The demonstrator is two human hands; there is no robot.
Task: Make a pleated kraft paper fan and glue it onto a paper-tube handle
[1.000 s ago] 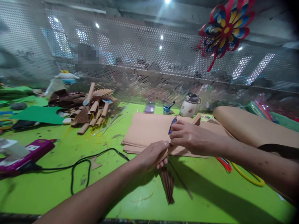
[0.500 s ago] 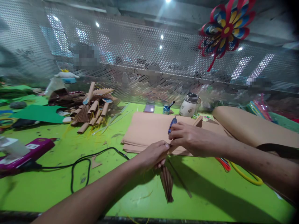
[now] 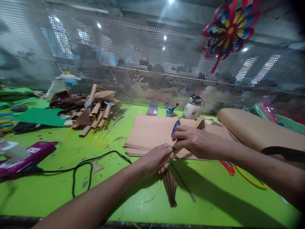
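My left hand is closed around a pleated brown paper strip, whose lower end hangs below the fingers. Beside its thumb, the fingers of my right hand pinch the folded paper. More pleats show just behind my right hand, seemingly part of the same strip. A blue pointed tool, perhaps a glue gun, rises by the right fingertips; its lower part is hidden, so I cannot tell whether they touch it. Under both hands lies a stack of brown paper sheets.
Paper fans with rolled handles are piled at the left on the green table. A black cord runs from a purple power strip. Behind the stack stand a blue jar and a white flask. Large brown paper curls at the right.
The pleats behind my right hand are spread slightly wider. Both hands stay almost in place, and the hanging paper end has barely shifted.
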